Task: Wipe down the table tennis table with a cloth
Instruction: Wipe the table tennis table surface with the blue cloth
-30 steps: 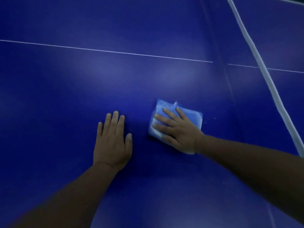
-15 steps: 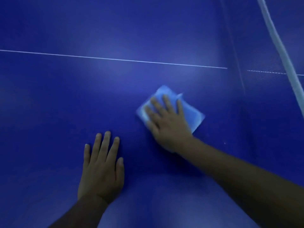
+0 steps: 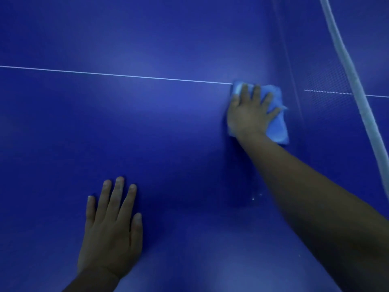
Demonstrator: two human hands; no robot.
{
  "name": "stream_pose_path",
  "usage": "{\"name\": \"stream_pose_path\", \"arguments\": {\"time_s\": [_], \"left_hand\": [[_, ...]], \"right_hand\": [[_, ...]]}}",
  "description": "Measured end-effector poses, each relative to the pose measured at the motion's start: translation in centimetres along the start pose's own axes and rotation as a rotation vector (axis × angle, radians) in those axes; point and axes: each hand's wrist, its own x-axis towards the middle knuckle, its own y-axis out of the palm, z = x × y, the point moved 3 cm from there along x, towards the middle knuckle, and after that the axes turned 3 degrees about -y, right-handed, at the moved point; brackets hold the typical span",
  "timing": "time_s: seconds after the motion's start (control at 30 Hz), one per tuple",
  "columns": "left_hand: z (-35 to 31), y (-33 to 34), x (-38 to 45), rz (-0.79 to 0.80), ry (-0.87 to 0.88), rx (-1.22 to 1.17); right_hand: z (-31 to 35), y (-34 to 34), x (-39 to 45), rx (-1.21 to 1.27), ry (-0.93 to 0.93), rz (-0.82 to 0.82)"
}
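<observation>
Right hand (image 3: 249, 114) flat, fingers spread, pressing cloth (image 3: 277, 127) on table (image 3: 168, 133); left hand (image 3: 110, 230) flat.

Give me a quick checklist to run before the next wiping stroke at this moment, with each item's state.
1. Cloth flat under the right hand, fingers spread on it: ok.
2. Left hand flat on the table, away from the cloth's path: ok.
3. Cloth at the white centre line: ok, its far corner covers the line's end.
4. Room before the net: ok, a gap shows beside the cloth.
5. Small specks near the right forearm: not ok, unwiped.
6. Cloth damp or dry: cannot tell.
</observation>
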Motion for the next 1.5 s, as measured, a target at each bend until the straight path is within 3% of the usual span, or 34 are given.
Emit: {"name": "stream_pose_path", "arguments": {"time_s": [0.17, 0.3, 0.43, 0.53, 0.67, 0.83, 1.0, 1.1, 1.2, 1.3, 1.37, 1.43, 1.5], "left_hand": [[-0.3, -0.2, 0.2, -0.007, -0.006, -0.006], [0.0, 0.2, 0.3, 0.022, -0.017, 0.019], [0.1, 0.4, 0.3, 0.02, 0.001, 0.021], [0.3, 0.5, 0.2, 0.021, -0.009, 0.035], [0.2, 0.6, 0.3, -0.005, -0.003, 0.036], [0.2, 0.5, 0.3, -0.034, 0.006, 0.052], [0.2, 0.4, 0.2, -0.007, -0.007, 0.059], [-0.1, 0.1, 0.2, 0.01, -0.025, 0.023], [-0.4, -0.2, 0.0, 0.023, -0.028, 0.01], [-0.3, -0.3, 0.0, 0.039, -0.032, 0.004], [-0.1, -0.2, 0.0, 0.047, -0.03, -0.01], [0.1, -0.1, 0.1, 0.046, -0.032, -0.016], [0.1, 0.0, 0.0, 0.043, -0.018, -0.015]], "right_hand": [[9.5, 1.5, -0.1, -0.014, -0.341, 0.103], [6.8, 0.2, 6.0, 0.049, -0.137, 0.069], [-1.6, -0.3, 2.3, 0.065, 0.169, -0.028], [0.6, 1.2, -2.9, 0.047, 0.079, -0.013], [7.3, 1.4, -0.5, 0.074, -0.113, 0.076], [4.4, 0.6, 2.3, 0.088, 0.009, 0.058], [1.5, 1.6, -11.0, 0.107, 0.05, -0.043], [-1.4, 1.5, -17.9, 0.05, 0.032, 0.026], [-6.7, 0.6, -20.2, 0.004, 0.218, 0.086], [-5.7, 0.7, -19.2, 0.053, 0.376, 0.053], [-1.1, 1.3, -18.5, 0.089, 0.293, 0.051], [2.9, 1.9, -19.9, 0.072, -0.016, 0.09], [2.3, 1.9, -23.9, 0.004, -0.279, 0.134]]}}
